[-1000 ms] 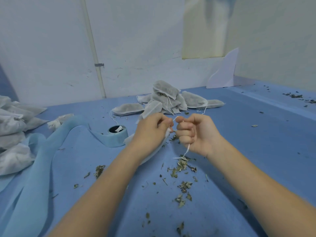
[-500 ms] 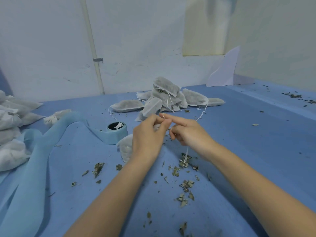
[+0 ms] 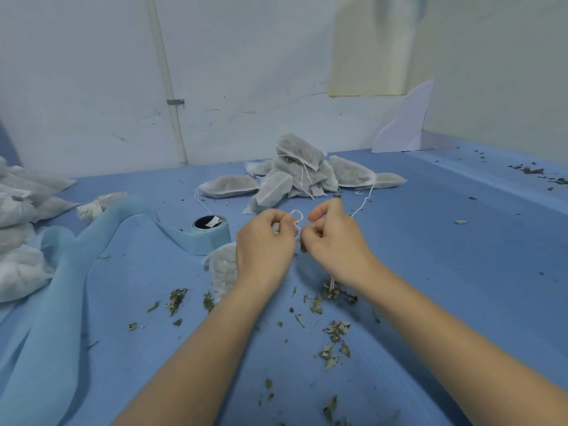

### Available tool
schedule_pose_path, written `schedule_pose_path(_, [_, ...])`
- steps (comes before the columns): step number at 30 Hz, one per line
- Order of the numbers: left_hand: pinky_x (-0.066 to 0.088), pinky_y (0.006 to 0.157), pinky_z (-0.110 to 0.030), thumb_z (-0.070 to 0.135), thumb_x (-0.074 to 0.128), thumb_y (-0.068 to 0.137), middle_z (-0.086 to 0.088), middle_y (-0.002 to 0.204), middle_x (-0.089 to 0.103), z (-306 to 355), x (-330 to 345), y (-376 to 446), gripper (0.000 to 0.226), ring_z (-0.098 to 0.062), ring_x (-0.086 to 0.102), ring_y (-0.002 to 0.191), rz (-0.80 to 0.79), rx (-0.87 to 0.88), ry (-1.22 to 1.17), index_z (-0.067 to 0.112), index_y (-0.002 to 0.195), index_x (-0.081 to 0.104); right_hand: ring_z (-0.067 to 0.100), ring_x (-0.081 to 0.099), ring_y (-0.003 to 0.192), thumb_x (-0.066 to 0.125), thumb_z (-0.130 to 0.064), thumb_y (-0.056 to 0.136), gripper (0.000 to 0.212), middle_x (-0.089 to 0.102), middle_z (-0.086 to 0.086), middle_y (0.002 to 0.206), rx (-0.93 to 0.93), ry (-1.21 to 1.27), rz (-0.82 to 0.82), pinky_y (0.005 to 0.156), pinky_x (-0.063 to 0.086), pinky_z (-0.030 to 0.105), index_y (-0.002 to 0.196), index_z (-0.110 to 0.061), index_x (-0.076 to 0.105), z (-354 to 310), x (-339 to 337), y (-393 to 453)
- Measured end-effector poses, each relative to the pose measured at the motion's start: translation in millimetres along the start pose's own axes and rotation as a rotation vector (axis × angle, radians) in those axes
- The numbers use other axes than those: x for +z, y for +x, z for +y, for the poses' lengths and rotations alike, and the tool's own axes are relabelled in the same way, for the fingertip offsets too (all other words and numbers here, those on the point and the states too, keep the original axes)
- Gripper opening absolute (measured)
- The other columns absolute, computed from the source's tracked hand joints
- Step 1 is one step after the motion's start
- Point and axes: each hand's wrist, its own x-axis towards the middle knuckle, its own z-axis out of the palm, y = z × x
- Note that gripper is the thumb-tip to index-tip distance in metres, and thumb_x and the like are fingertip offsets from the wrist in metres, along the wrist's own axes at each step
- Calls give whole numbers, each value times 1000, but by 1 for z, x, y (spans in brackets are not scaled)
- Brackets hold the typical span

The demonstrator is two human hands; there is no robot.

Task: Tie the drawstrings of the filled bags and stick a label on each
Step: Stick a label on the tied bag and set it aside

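White drawstring (image 3: pixel 297 217): a thin cord looped up between the two hands, its loose end trailing down under the right wrist onto the table.
Left hand (image 3: pixel 265 245): fingers curled in, pinching the drawstring at the neck of the bag it is working on.
Right hand (image 3: pixel 333 238): thumb and fingertips pinched together on the drawstring, just beside the left hand, the two nearly touching.
Filled bag (image 3: pixel 222 269): grey-white non-woven pouch lying on the table under the left wrist, partly hidden by the arm.
Leaf crumbs (image 3: pixel 333 330): dried green bits scattered on the table below and between both forearms.
Label tape roll (image 3: pixel 211 233): pale blue, standing just left of the left hand, a long strip of it unrolled and running off toward the near left.
Pile of bags (image 3: pixel 302 170): heaped behind the hands, near the wall, their strings hanging loose.
Other bags (image 3: pixel 18 216): a second stack at the far left edge, well apart from the hands.
Table (image 3: pixel 461 272): blue surface carrying everything.
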Motion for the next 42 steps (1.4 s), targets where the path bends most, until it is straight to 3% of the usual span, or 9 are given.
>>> schedule_pose_path(4, [38, 64, -4, 19, 54, 92, 18, 61, 62, -1, -6, 4, 27, 10, 56, 66, -36, -9, -170, 30, 68, 60, -5, 49, 49, 63, -31, 90, 10, 61, -17, 55, 145, 169, -82, 60, 37, 17, 83, -23, 61, 7, -9, 3])
schedule_pose_path(7, [45, 76, -24, 17, 57, 92, 18, 59, 63, -4, -9, 5, 28, -1, 58, 68, -148, -20, -273, 30, 68, 64, 1, 41, 47, 69, -34, 86, 19, 65, -7, 71, 207, 306, -134, 55, 35, 19, 87, -17, 77, 10, -14, 5])
schedule_pose_path(12, [41, 72, -15, 22, 59, 89, 8, 64, 61, -3, -12, 2, 26, -5, 55, 68, -209, 88, -132, 33, 66, 64, 12, 20, 51, 77, -25, 78, 28, 28, 1, 59, 312, 486, -146, 44, 21, 20, 72, -8, 56, 7, -23, 9])
schedule_pose_path(19, [45, 77, -38, 21, 55, 92, -2, 83, 64, -2, -6, -3, 15, -20, 56, 81, -49, 224, 147, 16, 85, 68, 3, 47, 53, 76, -28, 77, 17, 67, -8, 69, 229, 506, -126, 51, 34, 15, 83, -12, 78, 6, -22, 4])
schedule_pose_path(23, [44, 78, -32, 28, 50, 94, 4, 91, 65, -1, -3, -3, 18, -15, 57, 89, -30, 85, 119, 19, 88, 64, -8, 65, 78, 74, -27, 81, 9, 74, -15, 85, 156, 410, -14, 67, 42, 13, 85, -21, 78, 9, -12, 2])
schedule_pose_path(25, [43, 79, -31, 29, 48, 95, 5, 93, 62, 1, -1, -3, 19, -13, 56, 89, -24, 50, 94, 18, 90, 62, -5, 64, 69, 71, -25, 83, 9, 71, -16, 74, 178, 474, -1, 63, 41, 14, 86, -20, 78, 9, -7, 2])
schedule_pose_path(31, [36, 60, -9, 25, 53, 93, 14, 79, 58, 4, -4, 0, 16, -2, 50, 74, -115, -61, -61, 28, 78, 57, 7, 25, 51, 62, -8, 85, 10, 41, -2, 65, 361, 948, -123, 41, 22, 17, 82, -3, 70, 6, -2, 5])
schedule_pose_path(36, [41, 77, -9, 6, 58, 86, 15, 91, 64, 5, -2, -11, 23, 1, 57, 86, 19, 135, -134, 28, 90, 64, 6, 30, 48, 66, -11, 75, 10, 41, -3, 61, 365, 1060, -138, 42, 25, 16, 80, -3, 69, 2, 1, 7])
schedule_pose_path(42, [42, 82, -6, 18, 70, 83, 10, 95, 71, 6, -1, -11, 9, 3, 57, 95, 184, 171, -152, 17, 90, 76, 7, 35, 48, 64, -5, 84, 7, 44, 0, 60, 368, 1073, -61, 42, 32, 17, 83, 1, 66, 3, -3, 7])
